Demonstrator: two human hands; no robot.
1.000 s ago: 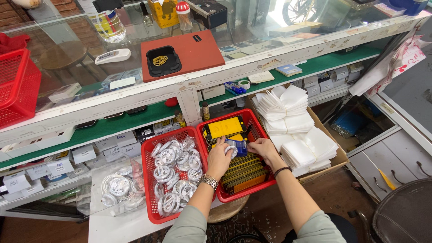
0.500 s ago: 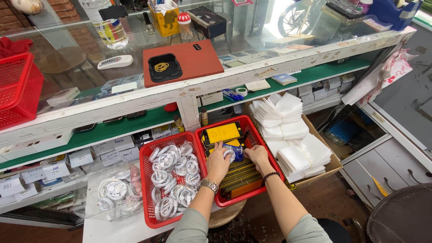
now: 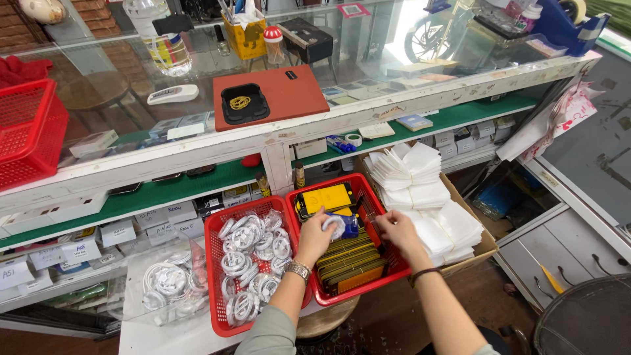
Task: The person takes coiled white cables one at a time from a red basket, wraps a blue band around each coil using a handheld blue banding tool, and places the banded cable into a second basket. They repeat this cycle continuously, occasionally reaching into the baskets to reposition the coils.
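Two red baskets sit side by side on a low white surface (image 3: 141, 332) below the glass counter (image 3: 394, 79), and we work over the right-hand one. Our left hand (image 3: 317, 235) is closed on a small coiled white cable (image 3: 333, 225), fingers curled round it, held just above the right basket (image 3: 394, 266); a blue packet (image 3: 350, 225) lies directly behind the coil, touching or nearly so, and we cannot tell whether the hand grips it too. Our right hand (image 3: 396, 230) hovers over the right rim of the same basket with the fingers drawn together; whether something small is pinched between them is unclear from this angle. The right basket holds a row of flat yellow-and-black packets (image 3: 348, 260) standing on edge, with one larger yellow-faced packet (image 3: 327, 198) lying at the far end. The left basket (image 3: 220, 309) is filled with bagged coils of white cable (image 3: 253, 260). Left of it, a clear plastic bag (image 3: 167, 283) holds more white coils. Just right of the right basket, a cardboard box (image 3: 486, 246) carries stacks of white envelopes (image 3: 427, 197). On the counter top we note a red tray (image 3: 289, 98) with a black dish (image 3: 244, 104) on it, and a white remote-shaped handset (image 3: 172, 94) well to its left. A metal watch (image 3: 299, 269) sits on our left wrist, a dark band (image 3: 424, 273) on the right.
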